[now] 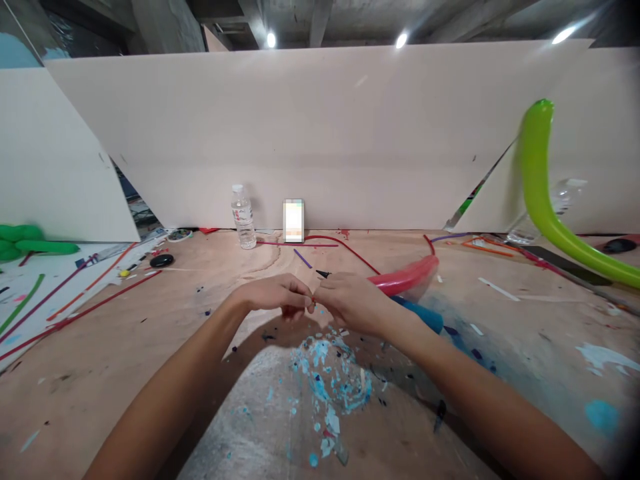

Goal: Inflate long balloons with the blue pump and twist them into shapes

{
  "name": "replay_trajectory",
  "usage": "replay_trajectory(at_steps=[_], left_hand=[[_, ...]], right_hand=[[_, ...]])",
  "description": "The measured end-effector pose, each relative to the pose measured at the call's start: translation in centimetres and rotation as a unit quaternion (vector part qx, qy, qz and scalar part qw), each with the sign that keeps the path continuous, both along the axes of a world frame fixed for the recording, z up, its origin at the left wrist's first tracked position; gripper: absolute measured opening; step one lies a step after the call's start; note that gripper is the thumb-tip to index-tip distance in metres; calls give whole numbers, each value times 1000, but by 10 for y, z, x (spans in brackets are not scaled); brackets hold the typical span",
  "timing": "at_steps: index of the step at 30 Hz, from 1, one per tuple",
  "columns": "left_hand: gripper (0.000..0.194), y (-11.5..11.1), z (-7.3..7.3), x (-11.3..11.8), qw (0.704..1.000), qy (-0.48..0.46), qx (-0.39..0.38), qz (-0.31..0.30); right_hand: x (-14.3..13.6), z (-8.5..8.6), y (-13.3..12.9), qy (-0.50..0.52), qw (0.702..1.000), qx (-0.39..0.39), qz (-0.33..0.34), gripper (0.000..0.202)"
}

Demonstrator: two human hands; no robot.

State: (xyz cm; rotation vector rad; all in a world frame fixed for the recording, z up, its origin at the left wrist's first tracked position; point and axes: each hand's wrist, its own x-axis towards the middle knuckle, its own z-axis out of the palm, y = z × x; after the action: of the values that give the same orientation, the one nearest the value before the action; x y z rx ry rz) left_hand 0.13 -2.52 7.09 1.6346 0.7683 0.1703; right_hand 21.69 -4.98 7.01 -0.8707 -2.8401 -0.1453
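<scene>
Before pale panels, a paint-flecked wooden tabletop (260, 400)

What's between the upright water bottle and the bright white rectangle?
A thin red strip, lying on the tabletop and running on past the white rectangle; head view.

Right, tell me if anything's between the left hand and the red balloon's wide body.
Yes: the right hand sits between the left hand and the red balloon. The blue balloon lies nearer the camera, not between them.
</scene>
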Motion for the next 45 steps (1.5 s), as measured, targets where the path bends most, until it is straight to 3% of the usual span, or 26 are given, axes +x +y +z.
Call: replay_trajectory(at_steps=[4, 7, 10, 16, 20, 23, 28, 31, 34, 36, 39, 42, 45], left_hand=[[29, -3, 0, 6, 999, 19, 37, -27], [41, -2, 0, 4, 998, 13, 61, -11], [39, -1, -3, 5, 997, 34, 71, 3], [29, 0, -9, 8, 1000, 12, 2, 1], [32, -1, -14, 5, 991, -85, -104, -26], [34, -8, -18, 11, 961, -216, -171, -20], [21, -26, -11, 38, 882, -422, -159, 138], [26, -28, -6, 49, 886, -405, -74, 215], [32, -23, -4, 50, 911, -302, 110, 258], [37, -22, -2, 48, 908, -208, 249, 267], [38, -24, 0, 44, 873, -86, 407, 256], [32, -27, 2, 41, 838, 12, 495, 229], [30, -27, 0, 39, 773, 121, 588, 206]], right_hand=[[-2, -3, -2, -17, 1000, -19, -3, 18], [-1, -3, -1, -23, 1000, -19, -4, 18], [-2, -3, -1, -33, 999, -18, -1, 15], [-4, 1, -4, -41, 999, -17, 5, 13], [2, 8, -5, 16, 999, 16, 25, 15], [7, 15, -5, 75, 996, 37, 32, 20], [8, 15, -3, 164, 985, 51, 0, 20], [5, 11, -3, 173, 983, 60, -31, 23], [2, 11, -4, 174, 979, 73, -73, 25], [2, 11, -4, 177, 978, 69, -89, 25], [2, 11, -4, 185, 977, 42, -96, 26], [2, 10, -4, 190, 976, 18, -103, 25], [1, 10, -4, 170, 977, 8, -125, 24]])
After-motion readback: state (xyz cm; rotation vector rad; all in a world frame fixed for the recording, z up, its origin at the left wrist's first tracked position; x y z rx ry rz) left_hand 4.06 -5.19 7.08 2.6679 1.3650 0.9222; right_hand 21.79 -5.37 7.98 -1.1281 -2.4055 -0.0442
